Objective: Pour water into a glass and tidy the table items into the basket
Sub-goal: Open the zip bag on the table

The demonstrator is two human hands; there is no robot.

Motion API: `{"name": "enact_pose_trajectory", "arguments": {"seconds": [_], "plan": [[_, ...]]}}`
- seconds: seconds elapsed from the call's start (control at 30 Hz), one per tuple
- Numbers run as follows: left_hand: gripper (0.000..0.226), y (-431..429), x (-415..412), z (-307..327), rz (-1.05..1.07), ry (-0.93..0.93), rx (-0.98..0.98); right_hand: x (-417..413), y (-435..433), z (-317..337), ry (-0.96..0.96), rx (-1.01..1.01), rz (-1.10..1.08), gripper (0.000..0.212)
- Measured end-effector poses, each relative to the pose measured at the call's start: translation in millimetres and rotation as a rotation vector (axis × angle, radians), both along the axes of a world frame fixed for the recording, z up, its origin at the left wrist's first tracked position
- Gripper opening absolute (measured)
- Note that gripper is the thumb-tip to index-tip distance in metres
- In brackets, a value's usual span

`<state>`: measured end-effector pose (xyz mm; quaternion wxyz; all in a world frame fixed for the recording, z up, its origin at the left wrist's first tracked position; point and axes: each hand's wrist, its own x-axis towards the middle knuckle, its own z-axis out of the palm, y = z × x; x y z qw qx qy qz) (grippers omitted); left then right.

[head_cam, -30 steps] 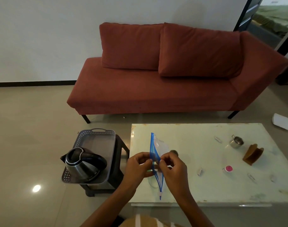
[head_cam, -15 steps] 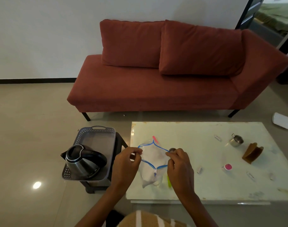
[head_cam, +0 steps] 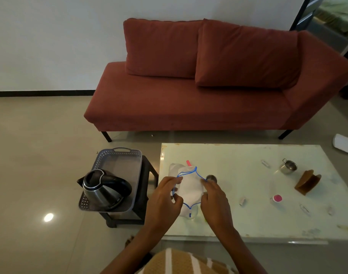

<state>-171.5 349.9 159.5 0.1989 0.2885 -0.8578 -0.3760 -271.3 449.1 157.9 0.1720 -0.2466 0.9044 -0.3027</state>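
While the zip bag (head_cam: 190,187) is over the near-left part of the table (head_cam: 248,155), the left hand (head_cam: 165,196) and right hand (head_cam: 215,196) pinch its blue rim, one side each (mouth spread wide) — the kettle (head_cam: 104,187) sits in the basket (head_cam: 120,160).

The bag (head_cam: 190,186) lies on the bench (head_cam: 238,220). At its 9 o'clock the basket (head_cam: 99,163) sits on a stool (head_cam: 150,169), with the kettle (head_cam: 101,189) inside. The sofa (head_cam: 189,107) stands at 12 o'clock, the cup (head_cam: 288,167) at 3.
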Motion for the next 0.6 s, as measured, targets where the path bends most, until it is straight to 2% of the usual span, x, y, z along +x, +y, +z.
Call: {"name": "enact_pose_trajectory", "arguments": {"seconds": [0.13, 0.23, 0.43, 0.6], "plan": [[0.044, 3, 0, -1, -0.073, -0.038, -0.013, -4, 0, -1, -0.176, -0.192, -0.123, 0.04], [0.047, 5, 0, 2, -0.142, -0.18, 0.017, -4, 1, 0, -0.283, -0.306, -0.147, 0.038], [0.042, 10, -10, 3, -0.063, -0.374, 0.055, 5, -1, -1, -0.255, -0.338, -0.14, 0.036], [0.027, 2, -11, -4, -0.048, -0.364, 0.093, 6, 3, -1, -0.237, -0.362, -0.132, 0.034]]}}
